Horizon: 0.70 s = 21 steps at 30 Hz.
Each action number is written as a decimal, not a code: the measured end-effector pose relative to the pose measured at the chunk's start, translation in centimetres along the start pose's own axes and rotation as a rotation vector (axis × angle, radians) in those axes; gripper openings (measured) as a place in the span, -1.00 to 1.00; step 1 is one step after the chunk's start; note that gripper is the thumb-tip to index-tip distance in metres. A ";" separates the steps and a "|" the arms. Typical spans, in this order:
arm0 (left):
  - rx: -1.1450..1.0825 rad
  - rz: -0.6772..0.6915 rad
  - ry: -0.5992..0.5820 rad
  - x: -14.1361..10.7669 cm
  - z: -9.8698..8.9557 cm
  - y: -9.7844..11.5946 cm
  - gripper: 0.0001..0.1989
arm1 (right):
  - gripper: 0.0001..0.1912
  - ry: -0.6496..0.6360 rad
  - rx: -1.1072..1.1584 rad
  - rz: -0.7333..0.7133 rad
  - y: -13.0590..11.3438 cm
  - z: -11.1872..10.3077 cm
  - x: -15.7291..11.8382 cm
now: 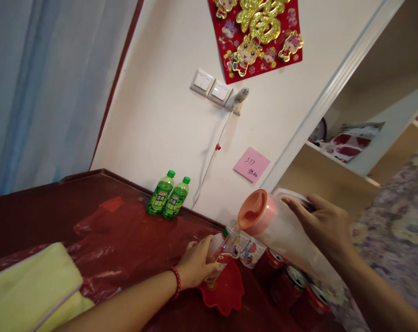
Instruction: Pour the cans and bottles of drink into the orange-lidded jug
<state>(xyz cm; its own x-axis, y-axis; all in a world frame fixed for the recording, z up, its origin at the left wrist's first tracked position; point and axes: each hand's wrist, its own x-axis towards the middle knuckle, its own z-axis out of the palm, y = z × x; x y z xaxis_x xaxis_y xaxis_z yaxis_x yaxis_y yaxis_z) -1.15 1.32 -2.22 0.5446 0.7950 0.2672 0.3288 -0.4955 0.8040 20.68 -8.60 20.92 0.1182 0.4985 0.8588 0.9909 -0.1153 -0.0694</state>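
Observation:
My left hand (197, 263), a red bead bracelet on its wrist, is wrapped round a clear plastic bottle (220, 256) with a red label. The bottle leans right over a red scalloped dish (226, 290), its uncapped mouth at the pitcher's rim. In my right hand (328, 226) is the handle of a translucent pitcher (288, 228) with an orange-pink lid (255, 213). The pitcher is tipped, its lid end pointing left at the bottle mouth. I cannot make out any liquid running between them.
Two green drink bottles (168, 196) stand against the wall. Several red cans (295, 283) and printed paper cups (252, 252) sit right of the dish. A yellow cloth (36, 286) lies at the left on the dark red table (119, 244). A white cord (215, 147) hangs from the socket.

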 end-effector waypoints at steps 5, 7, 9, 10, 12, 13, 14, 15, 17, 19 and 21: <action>-0.010 0.008 0.003 0.1 0.2 -0.2 -0.34 | -0.26 -0.006 0.083 0.097 0.2 0.4 -0.7; -0.025 0.025 0.003 0.2 0.2 -0.3 -0.31 | -0.28 -0.002 0.123 0.144 0.5 0.7 -1.2; -0.034 0.036 -0.004 0.3 0.1 -0.3 -0.30 | -0.30 0.018 0.152 0.197 0.9 1.2 -1.7; -0.031 0.035 -0.007 0.4 0.0 -0.3 -0.30 | -0.30 0.029 0.173 0.228 1.2 1.4 -2.1; -0.022 0.023 -0.011 0.4 -0.1 -0.2 -0.31 | -0.31 0.049 0.227 0.294 1.9 2.0 -3.0; -0.020 0.021 -0.009 0.4 -0.1 -0.2 -0.31 | -0.32 0.060 0.256 0.331 2.3 2.3 -3.5; -0.021 0.025 -0.007 0.4 -0.1 -0.2 -0.32 | -0.33 0.070 0.284 0.372 2.7 2.5 -4.1; -0.024 0.033 -0.004 0.5 -0.1 -0.2 -0.33 | -0.34 0.081 0.313 0.417 3.1 2.8 -4.8; -0.027 0.051 0.001 0.6 0.0 -0.3 -0.35 | -0.35 0.105 0.376 0.510 3.9 3.3 -6.2; -0.021 0.058 0.003 0.7 0.0 -0.4 -0.35 | -0.36 0.136 0.450 0.595 4.8 3.8 -7.8; -0.012 0.061 0.004 0.8 0.1 -0.5 -0.34 | -0.35 0.187 0.538 0.662 5.8 4.1 -9.4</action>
<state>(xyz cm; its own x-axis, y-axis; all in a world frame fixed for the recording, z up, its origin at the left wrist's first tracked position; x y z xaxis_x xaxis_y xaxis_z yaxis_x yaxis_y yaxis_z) -0.83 2.18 -2.49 0.5600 0.7648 0.3184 0.2853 -0.5389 0.7926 25.57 -10.39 10.40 0.7144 0.3181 0.6233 0.6240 0.1133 -0.7731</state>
